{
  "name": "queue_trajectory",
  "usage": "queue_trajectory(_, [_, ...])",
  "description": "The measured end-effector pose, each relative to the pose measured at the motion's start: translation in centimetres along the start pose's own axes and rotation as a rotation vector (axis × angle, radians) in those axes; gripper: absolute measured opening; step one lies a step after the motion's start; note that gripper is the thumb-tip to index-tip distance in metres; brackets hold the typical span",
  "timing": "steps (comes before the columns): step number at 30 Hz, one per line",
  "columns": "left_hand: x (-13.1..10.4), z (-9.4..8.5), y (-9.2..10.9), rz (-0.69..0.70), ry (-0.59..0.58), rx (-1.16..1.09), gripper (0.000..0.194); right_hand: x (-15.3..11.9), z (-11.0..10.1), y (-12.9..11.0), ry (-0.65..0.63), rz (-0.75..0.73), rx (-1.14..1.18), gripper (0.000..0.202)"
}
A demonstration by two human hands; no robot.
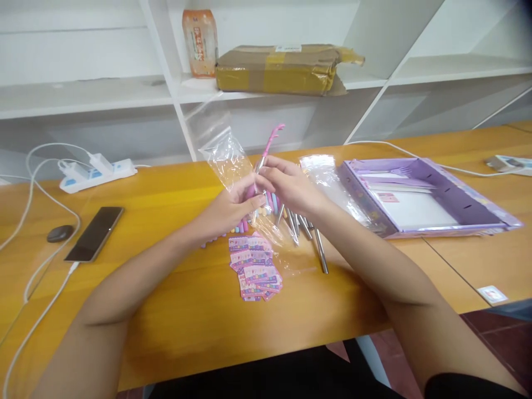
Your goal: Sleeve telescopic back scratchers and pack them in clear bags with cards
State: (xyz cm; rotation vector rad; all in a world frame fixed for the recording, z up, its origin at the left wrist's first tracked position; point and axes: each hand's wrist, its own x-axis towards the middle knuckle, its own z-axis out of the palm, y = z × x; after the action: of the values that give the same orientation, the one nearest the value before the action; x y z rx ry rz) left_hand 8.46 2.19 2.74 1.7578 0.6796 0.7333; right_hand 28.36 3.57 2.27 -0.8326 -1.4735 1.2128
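Near the middle of the wooden table, my left hand (pixel 243 204) is closed on a clear plastic bag (pixel 228 158), whose open end stands up towards the shelf. My right hand (pixel 288 182) meets it, fingers closed round a silver rod with a pink branched tip (pixel 273 139) that points up and away. Under the hands lie several silver metal tubes (pixel 321 252) and small coloured pieces (pixel 241 226), partly hidden by the hands and bag. A spread pile of pink and purple cards (pixel 256 269) lies just in front of them.
Right of my hands are another clear bag (pixel 322 172) and a purple open box (pixel 453 224). At the left lie a phone (pixel 95 234), a black oval object (pixel 60 233) and a power strip (pixel 98 175) with white cables. A taped carton (pixel 276 72) sits on the shelf behind.
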Motion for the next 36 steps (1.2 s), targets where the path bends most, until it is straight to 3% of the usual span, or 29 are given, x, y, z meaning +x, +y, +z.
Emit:
queue_trajectory(3, [0.2, -0.2, -0.2, 0.062, 0.015, 0.012, 0.012, 0.2, 0.0, 0.4, 0.021, -0.039, 0.049, 0.027])
queue_trajectory(7, [0.2, -0.2, -0.3, 0.052, 0.019, -0.005, 0.022, 0.6, 0.0, 1.2, 0.256, -0.103, 0.132, 0.022])
queue_trajectory(9, [0.2, 0.1, -0.5, 0.011, -0.002, -0.040, 0.027, 0.6, 0.3, 1.5, 0.309, -0.068, 0.140, 0.025])
queue_trajectory(13, [0.2, 0.5, -1.2, 0.001, 0.084, -0.025, 0.029, 0.0, 1.5, 1.5, 0.237, 0.002, 0.210, 0.018])
queue_trajectory(16, [0.2, 0.3, -1.1, -0.036, 0.154, 0.001, 0.031, -0.4, 2.0, 1.3, 0.259, -0.017, 0.222, 0.018])
queue_trajectory(20, [-0.2, 0.2, -0.2, -0.096, 0.042, 0.025, 0.033, 0.0, 1.6, 1.7, 0.176, 0.040, 0.200, 0.041])
queue_trajectory(23, [-0.2, 0.3, -0.1, -0.082, 0.009, -0.032, 0.038, 0.5, 0.9, 1.6, 0.197, -0.038, 0.190, 0.054])
queue_trajectory(26, [0.1, -0.2, -0.2, -0.046, 0.080, -0.179, 0.046, 0.6, -0.4, 0.0, 0.316, -0.171, 0.127, 0.055])
queue_trajectory(28, [0.4, -1.0, 0.0, -0.015, 0.167, -0.281, 0.047, 0.0, -1.6, -2.1, 0.295, -0.194, 0.041, 0.054])
queue_trajectory(33, [0.5, -4.0, 2.0, 0.037, 0.361, -0.438, 0.041, -3.5, -4.2, -8.1, 0.070, -0.112, -0.376, 0.049])
queue_trajectory(36, [0.0, -5.6, 3.6, 0.058, 0.435, -0.493, 0.042, -5.3, -5.3, -10.3, -0.116, -0.081, -0.649, 0.052])
